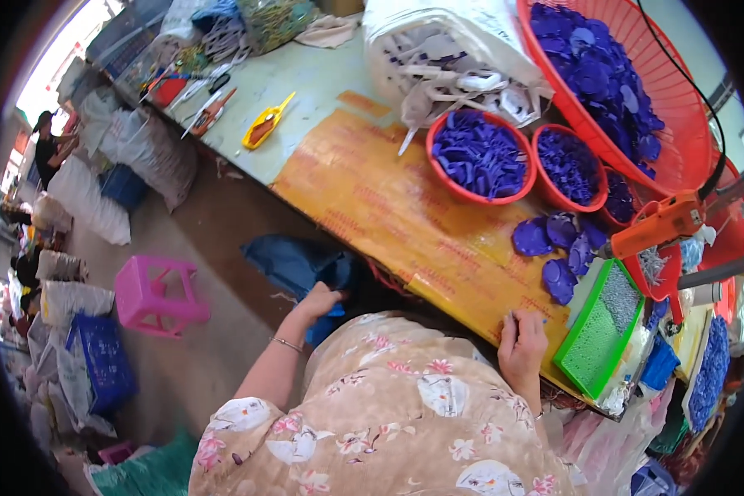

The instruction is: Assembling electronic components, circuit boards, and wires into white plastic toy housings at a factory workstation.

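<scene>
At the table's near edge, low in the middle of the view, my left hand (321,301) is closed on a dark blue cloth-like sheet (285,258), which hangs beside the table above the floor. Its fingertips are partly hidden. My right hand (522,347) rests on the table's front edge with its fingers bent slightly and nothing seen in it. Just right of it lies a green screw tray (591,339) with many small holes and a heap of grey screws. Several purple plastic discs (559,281) lie loose above that hand, near an orange electric screwdriver (657,225).
Red bowls (479,194) of small purple parts and a large red basket (546,50) of purple discs stand at the back right. A white sack (463,25) holds white parts. A yellow scoop (266,126) lies farther left. A pink stool (161,293) stands on the floor.
</scene>
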The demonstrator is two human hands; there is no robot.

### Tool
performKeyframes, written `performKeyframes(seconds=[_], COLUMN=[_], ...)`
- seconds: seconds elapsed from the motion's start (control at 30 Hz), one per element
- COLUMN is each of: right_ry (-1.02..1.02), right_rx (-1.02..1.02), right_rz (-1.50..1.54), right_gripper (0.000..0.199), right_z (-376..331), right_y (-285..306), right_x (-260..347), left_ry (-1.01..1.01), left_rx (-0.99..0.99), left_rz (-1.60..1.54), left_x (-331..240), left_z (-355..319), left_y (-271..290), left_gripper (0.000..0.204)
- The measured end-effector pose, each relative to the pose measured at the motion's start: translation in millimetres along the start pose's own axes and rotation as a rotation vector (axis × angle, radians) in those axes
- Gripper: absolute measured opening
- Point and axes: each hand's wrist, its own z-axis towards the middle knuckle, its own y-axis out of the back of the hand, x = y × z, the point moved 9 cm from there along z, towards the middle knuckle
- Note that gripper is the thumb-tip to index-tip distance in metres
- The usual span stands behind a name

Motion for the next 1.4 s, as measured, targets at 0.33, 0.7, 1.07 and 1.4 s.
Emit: performKeyframes(seconds=[0.33, 0.7, 1.07, 1.4], right_ry=[-0.059, -0.053, -0.099, -0.067], right_rx=[0.012, 0.027, 0.013, -0.008], right_rz=[0.071, 0.098, 0.142, 0.101], right_gripper=[0.007, 0.008, 0.007, 0.003], right_z=[9, 9, 0, -1], right_y=[1, 1, 4, 7], right_x=[0, -2, -13, -9], left_ry=[0.009, 0.418, -0.062, -0.720], left_rx=[-0.152, -0.161, 0.173, 0.426], left_rz=[-0.295, -0.865, 0.812, -0.048], left_x=[-2, 137, -41, -236], left_z=[-3, -10, 5, -91], left_y=[75, 16, 5, 22], left_gripper=[0.028, 0.034, 0.040, 0.027])
